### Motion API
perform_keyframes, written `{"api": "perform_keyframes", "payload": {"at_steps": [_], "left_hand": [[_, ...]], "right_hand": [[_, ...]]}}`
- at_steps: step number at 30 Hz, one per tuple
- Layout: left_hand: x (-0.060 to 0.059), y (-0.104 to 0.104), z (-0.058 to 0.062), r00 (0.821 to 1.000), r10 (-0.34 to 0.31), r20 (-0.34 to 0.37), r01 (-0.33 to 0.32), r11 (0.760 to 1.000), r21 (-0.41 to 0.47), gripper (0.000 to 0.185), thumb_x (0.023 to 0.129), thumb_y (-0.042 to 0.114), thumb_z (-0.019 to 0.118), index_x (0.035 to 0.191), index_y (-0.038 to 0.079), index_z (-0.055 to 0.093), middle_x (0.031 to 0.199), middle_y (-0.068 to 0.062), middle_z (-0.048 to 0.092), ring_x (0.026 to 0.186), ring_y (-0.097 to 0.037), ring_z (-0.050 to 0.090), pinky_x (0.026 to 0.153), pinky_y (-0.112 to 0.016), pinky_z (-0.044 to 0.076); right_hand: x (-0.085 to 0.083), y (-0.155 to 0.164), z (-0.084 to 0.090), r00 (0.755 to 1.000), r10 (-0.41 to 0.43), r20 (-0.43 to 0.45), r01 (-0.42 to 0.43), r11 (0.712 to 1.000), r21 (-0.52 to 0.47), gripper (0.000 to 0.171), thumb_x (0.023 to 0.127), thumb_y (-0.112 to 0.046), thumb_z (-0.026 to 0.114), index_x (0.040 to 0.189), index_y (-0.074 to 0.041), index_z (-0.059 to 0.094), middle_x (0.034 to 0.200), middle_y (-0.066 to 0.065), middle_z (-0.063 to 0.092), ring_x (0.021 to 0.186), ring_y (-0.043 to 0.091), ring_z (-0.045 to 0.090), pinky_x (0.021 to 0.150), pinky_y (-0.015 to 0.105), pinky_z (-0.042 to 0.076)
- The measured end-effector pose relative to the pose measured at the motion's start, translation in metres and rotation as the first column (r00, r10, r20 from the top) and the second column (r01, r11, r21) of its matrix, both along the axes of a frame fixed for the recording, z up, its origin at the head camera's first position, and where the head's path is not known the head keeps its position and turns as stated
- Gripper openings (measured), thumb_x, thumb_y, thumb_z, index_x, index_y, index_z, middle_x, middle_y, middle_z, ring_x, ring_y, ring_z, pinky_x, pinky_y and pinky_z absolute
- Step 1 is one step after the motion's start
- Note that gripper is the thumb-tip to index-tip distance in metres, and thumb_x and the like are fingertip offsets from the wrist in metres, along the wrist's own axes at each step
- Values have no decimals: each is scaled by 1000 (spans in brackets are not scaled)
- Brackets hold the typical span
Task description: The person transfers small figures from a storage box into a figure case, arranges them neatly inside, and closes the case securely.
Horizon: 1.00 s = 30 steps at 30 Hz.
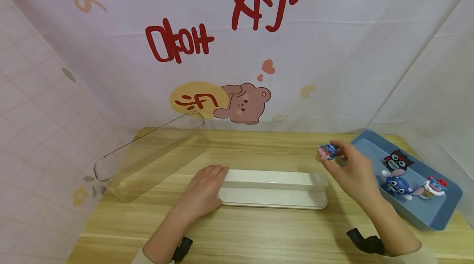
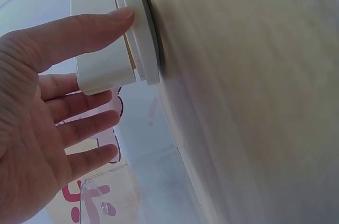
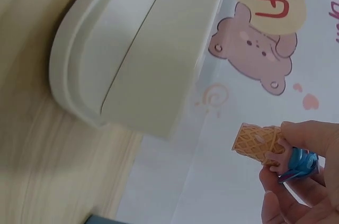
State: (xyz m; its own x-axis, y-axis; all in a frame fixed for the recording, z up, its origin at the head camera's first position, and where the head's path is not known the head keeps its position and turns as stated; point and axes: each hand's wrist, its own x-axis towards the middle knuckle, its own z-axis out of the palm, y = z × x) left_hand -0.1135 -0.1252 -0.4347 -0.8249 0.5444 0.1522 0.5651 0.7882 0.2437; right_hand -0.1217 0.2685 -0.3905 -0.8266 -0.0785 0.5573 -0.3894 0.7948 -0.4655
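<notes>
A white two-level display stand (image 1: 272,198) lies lengthwise on the wooden table. My left hand (image 1: 207,186) holds its left end. In the left wrist view the thumb (image 2: 98,33) lies along the stand's rim (image 2: 140,33), and the other fingers reach behind the raised step. Over the table, beyond the stand's right end, my right hand (image 1: 352,169) pinches a small blue figurine in a waffle cone (image 1: 327,151). The right wrist view shows the cone (image 3: 257,142) pointing away from the fingers, with the blue figure (image 3: 301,164) partly hidden by them.
A blue tray (image 1: 440,218) at the right holds an owl figure (image 1: 398,160), a blue big-eared figurine (image 1: 398,184) and a cupcake-like figurine (image 1: 433,186). At the left stands a clear plastic cover (image 1: 159,161). A printed white cloth (image 1: 333,50) hangs behind the table.
</notes>
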Motion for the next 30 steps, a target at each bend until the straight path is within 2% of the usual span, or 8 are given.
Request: {"api": "perform_keyframes", "payload": {"at_steps": [6, 11, 19, 30], "left_hand": [[0, 0, 0, 1000, -2, -13, 2, 1000, -8, 87, 64, 7, 98, 140, -4, 58, 133, -16, 63, 128, -35, 57, 112, -52, 45], [0, 1, 0, 1000, -1, -9, 1, 1000, -8, 86, 65, 6, 97, 141, -3, 58, 133, -15, 63, 128, -35, 57, 112, -52, 45], [0, 1, 1, 1000, -5, -9, 5, 1000, -17, 88, 64, 8, 99, 141, -4, 57, 134, -16, 62, 128, -34, 57, 112, -51, 45], [1, 1, 0, 1000, -6, -14, 6, 1000, -31, 89, 64, 10, 100, 141, -5, 56, 133, -16, 62, 128, -34, 57, 112, -51, 45]], "right_hand": [[2, -14, -2, 999, 29, -31, -29, 1000, -6, 55, 74, 0, 93, 121, 5, 67, 93, 12, 75, 79, 20, 65, 75, 8, 44], [2, -27, -5, 994, 93, -57, -94, 995, -19, 55, 71, 3, 94, 121, 4, 69, 98, 12, 75, 80, 25, 67, 75, 9, 46], [2, -46, -11, 979, 180, -90, -184, 982, -36, 56, 69, 7, 94, 118, 1, 68, 106, 9, 72, 84, 20, 64, 77, 13, 47], [0, -74, -14, 957, 270, -107, -279, 957, -79, 56, 69, 5, 95, 119, 0, 69, 103, 5, 74, 83, 16, 66, 76, 16, 50]]}}
